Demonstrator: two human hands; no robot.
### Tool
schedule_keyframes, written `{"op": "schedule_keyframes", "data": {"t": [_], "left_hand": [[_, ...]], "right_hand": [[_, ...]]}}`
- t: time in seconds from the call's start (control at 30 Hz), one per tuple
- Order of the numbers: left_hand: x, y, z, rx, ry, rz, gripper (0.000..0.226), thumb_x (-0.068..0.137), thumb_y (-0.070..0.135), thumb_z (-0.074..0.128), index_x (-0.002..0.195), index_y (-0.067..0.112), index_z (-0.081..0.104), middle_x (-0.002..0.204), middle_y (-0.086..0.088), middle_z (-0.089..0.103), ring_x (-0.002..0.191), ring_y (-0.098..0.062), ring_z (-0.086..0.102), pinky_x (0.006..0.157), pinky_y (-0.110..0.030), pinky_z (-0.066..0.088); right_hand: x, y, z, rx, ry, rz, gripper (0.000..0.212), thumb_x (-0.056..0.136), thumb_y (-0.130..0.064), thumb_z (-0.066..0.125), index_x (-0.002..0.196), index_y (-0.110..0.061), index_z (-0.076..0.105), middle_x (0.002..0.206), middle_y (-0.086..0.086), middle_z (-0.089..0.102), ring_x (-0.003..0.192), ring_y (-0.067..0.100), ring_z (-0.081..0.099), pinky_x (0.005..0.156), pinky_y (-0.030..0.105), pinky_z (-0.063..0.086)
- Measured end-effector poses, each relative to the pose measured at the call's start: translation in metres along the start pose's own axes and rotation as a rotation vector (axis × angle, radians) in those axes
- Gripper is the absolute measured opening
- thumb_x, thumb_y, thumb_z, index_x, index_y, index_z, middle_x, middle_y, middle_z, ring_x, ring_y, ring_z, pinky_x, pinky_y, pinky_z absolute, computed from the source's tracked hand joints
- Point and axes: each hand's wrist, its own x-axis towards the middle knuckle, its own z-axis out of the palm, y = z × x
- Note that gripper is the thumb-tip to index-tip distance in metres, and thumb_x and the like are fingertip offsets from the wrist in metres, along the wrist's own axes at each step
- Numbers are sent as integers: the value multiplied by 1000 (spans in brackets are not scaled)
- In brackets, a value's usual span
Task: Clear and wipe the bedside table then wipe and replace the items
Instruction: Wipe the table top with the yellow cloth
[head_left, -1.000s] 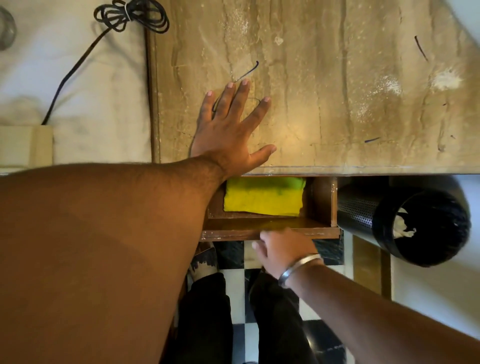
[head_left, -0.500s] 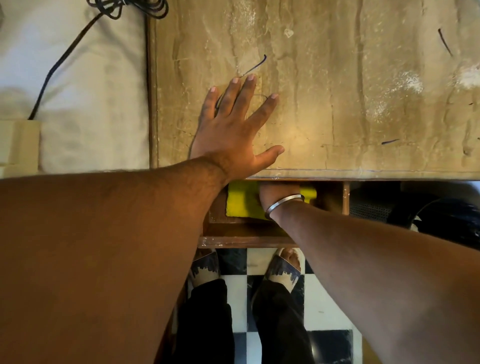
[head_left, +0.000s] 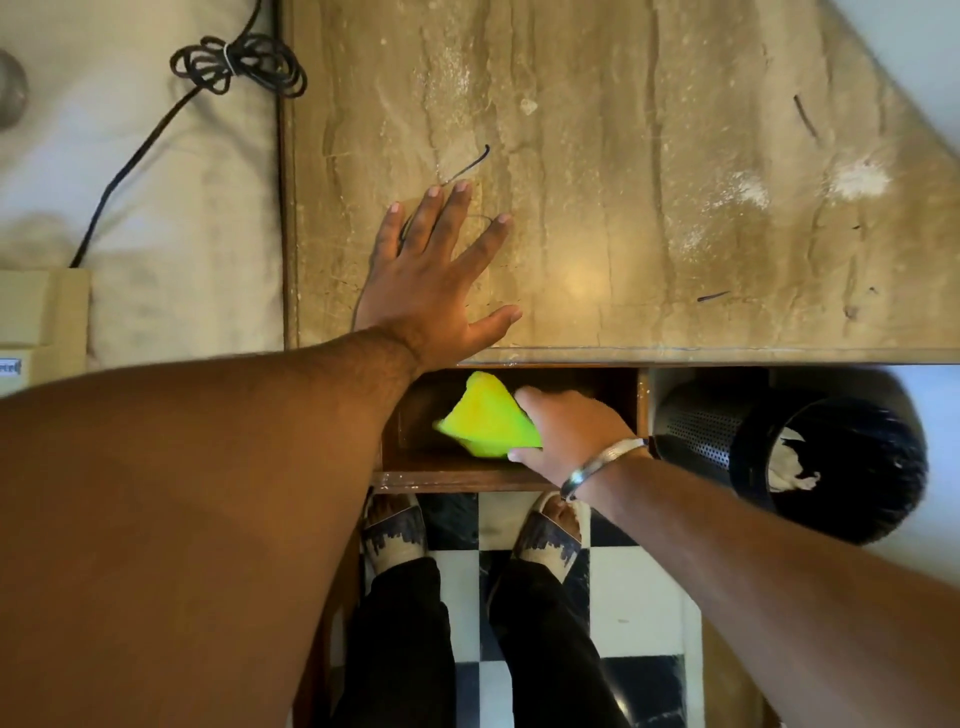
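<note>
Over the open drawer (head_left: 514, 475), a yellow cloth (head_left: 485, 418) is pinched by right hand (head_left: 574, 434) fingers (head_left: 524, 397). Left hand (head_left: 434, 283) is laid spread on the counter (head_left: 649, 182). Wiping it likely follows.

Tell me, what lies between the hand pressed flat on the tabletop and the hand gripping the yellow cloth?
In the head view, only the tabletop's front edge and the dark open drawer separate the left hand from the right hand gripping the yellow cloth.
</note>
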Motion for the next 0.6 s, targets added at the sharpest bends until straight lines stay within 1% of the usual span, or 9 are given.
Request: {"op": "schedule_keyframes", "data": {"t": [0.1, 0.17, 0.23, 0.3, 0.4, 0.47, 0.53, 0.57, 0.6], "left_hand": [[-2, 4, 0, 14, -34, -19, 88, 82, 79, 34, 157, 36, 15, 167, -11, 8, 153, -34, 9, 122, -56, 4], [-1, 6, -11, 19, -41, -34, 89, 82, 82, 30, 157, 36, 17, 167, -12, 10, 152, -35, 12, 121, -56, 5], [1, 4, -15, 33, -98, -27, 93, 80, 86, 20, 158, 35, 10, 167, -13, 5, 153, -36, 8, 121, -57, 4], [3, 4, -17, 23, -116, -20, 95, 79, 85, 24, 158, 35, 9, 167, -13, 3, 153, -36, 6, 121, -59, 4], [3, 3, -15, 5, -108, -9, 89, 84, 80, 29, 158, 34, 11, 167, -12, 4, 153, -36, 6, 121, -59, 4], [6, 0, -17, 6, -122, 25, 89, 85, 80, 27, 158, 32, 11, 167, -14, 4, 153, -37, 7, 120, -60, 4], [10, -1, -23, 14, -128, 59, 89, 85, 80, 28, 157, 30, 17, 166, -16, 10, 152, -38, 11, 118, -62, 6], [13, -2, -28, 18, -124, 74, 88, 85, 80, 29, 156, 29, 20, 165, -17, 11, 152, -39, 13, 117, -62, 6], [21, -2, -32, 11, -102, 94, 87, 86, 79, 28, 156, 28, 21, 165, -18, 12, 152, -39, 13, 117, -62, 6]], "right_hand": [[-35, 8, -41, 109, 62, -20, 52, 79, -53, 64, 119, -24, 49, 109, 8, 63, 100, 31, 59, 74, 36, 48], [-52, 17, -77, 169, 176, -9, 55, 75, -50, 70, 120, -20, 57, 112, 12, 58, 103, 33, 55, 81, 37, 45], [-55, 30, -111, 209, 297, 55, 53, 74, -46, 73, 112, -11, 61, 105, 14, 56, 97, 32, 53, 77, 35, 40], [-48, 49, -137, 353, 404, 153, 51, 75, -39, 75, 113, -9, 59, 99, 8, 59, 92, 23, 54, 72, 28, 37], [-28, 89, -151, 522, 503, 320, 57, 75, -33, 77, 120, -8, 54, 108, 8, 62, 95, 22, 56, 74, 26, 37], [-20, 119, -150, 496, 554, 543, 67, 74, -35, 78, 126, -7, 47, 120, 17, 59, 106, 33, 56, 79, 34, 42], [-22, 137, -143, 296, 609, 746, 87, 74, -40, 76, 140, -6, 31, 139, 24, 43, 127, 39, 42, 99, 45, 38], [-23, 137, -137, 184, 609, 718, 94, 76, -45, 72, 146, -6, 22, 148, 24, 30, 136, 39, 29, 108, 47, 30], [-21, 135, -130, 95, 586, 619, 95, 80, -50, 65, 149, -8, 15, 153, 22, 19, 142, 37, 18, 114, 47, 22]]}}
